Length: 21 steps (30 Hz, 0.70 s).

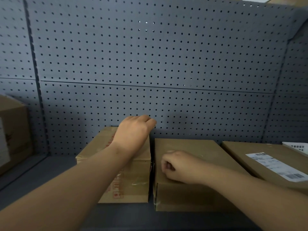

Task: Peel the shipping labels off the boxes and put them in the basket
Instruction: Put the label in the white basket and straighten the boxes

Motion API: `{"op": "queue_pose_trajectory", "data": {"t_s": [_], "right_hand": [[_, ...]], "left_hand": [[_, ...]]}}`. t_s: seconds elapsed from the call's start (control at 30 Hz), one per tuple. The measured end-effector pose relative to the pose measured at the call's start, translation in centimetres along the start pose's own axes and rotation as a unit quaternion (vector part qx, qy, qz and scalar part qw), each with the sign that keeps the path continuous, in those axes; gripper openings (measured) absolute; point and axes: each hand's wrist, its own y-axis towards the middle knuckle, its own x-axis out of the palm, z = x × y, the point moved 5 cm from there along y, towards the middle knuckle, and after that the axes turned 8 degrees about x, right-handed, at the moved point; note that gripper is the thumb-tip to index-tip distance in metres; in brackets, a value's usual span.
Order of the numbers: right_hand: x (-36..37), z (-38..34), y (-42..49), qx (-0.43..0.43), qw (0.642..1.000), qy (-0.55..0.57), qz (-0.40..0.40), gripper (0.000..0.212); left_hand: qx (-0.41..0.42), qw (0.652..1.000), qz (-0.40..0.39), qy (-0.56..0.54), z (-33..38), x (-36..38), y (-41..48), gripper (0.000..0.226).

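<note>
Shipping label (276,165), white with barcodes and fine print, is stuck flat on the top of the right box (246,152), well away from both hands.

The left hand (133,134) lies across the top of the left box (131,182). Its knuckles are raised at the far edge and its fingers hook down behind that edge, where the tips are hidden. The forearm stretches diagonally over the box top. The right hand (176,165) rests on the top of the middle box (188,147), near its front left corner. It is clenched in a loose fist with the fingers folded under toward the thumb, and nothing shows inside it.

The left box carries red printing and strips of clear tape on its top and front face. It stands just beside the middle box, with a narrow dark gap between them. The middle box is plain brown cardboard with no label showing on its top. The right box sits just beside it, further right.

At the right edge, behind the right box, the corner of a white slotted basket (298,147) is visible. All three boxes stand on a dark grey shelf (50,174). A grey pegboard (150,64) rises behind them, and another cardboard box (13,130) stands at the far left.
</note>
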Motion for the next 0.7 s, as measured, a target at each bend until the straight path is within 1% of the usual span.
{"op": "queue_pose_trajectory", "data": {"t_s": [0.1,0.2,0.27,0.33,0.37,0.43,0.47,0.53,0.57,0.6,0.63,0.7], "right_hand": [[-0.2,1.1,-2.5,0.008,1.0,-0.005,-0.014,0.009],[-0.8,2.9,-3.6,0.038,0.998,-0.019,-0.053,0.006],[-1.6,4.2,-3.8,0.063,0.996,-0.014,-0.062,0.015],[-2.7,5.4,-3.6,0.088,0.996,0.01,-0.017,0.024],[-3.4,5.8,-3.5,0.102,0.994,0.032,0.024,0.022],[-4.7,7.0,-3.4,0.137,0.979,0.095,0.114,0.003],[-5.1,7.7,-3.4,0.154,0.968,0.126,0.152,0.018],[-5.6,9.1,-3.7,0.177,0.941,0.206,0.2,0.046],[-5.8,9.5,-4.0,0.174,0.928,0.249,0.217,0.053],[-6.0,10.1,-4.4,0.171,0.916,0.285,0.224,0.056],[-6.2,10.7,-4.8,0.163,0.908,0.31,0.23,0.053],[-6.8,12.2,-5.9,0.151,0.9,0.33,0.242,0.033]], "left_hand": [[0.002,1.0,0.004,0.001,0.5,-0.3,0.0,0.048],[0.009,1.0,-0.002,-0.001,1.4,-0.6,0.0,0.049],[0.015,1.0,0.002,-0.007,2.3,-1.1,0.3,0.048],[0.021,1.0,0.002,-0.019,3.4,-1.6,0.7,0.049],[0.024,0.999,0.004,-0.031,4.2,-1.9,1.0,0.049],[0.017,0.996,0.016,-0.083,5.8,-2.3,1.7,0.046],[0.007,0.992,0.032,-0.119,6.5,-2.5,2.2,0.043],[-0.007,0.978,0.049,-0.201,8.2,-2.9,3.2,0.033],[-0.012,0.97,0.059,-0.234,9.0,-3.0,3.9,0.027],[-0.015,0.964,0.066,-0.259,9.8,-3.0,4.6,0.024],[-0.018,0.958,0.067,-0.28,10.7,-2.9,5.3,0.022],[-0.024,0.944,0.062,-0.323,12.5,-2.4,6.7,0.02]]}}
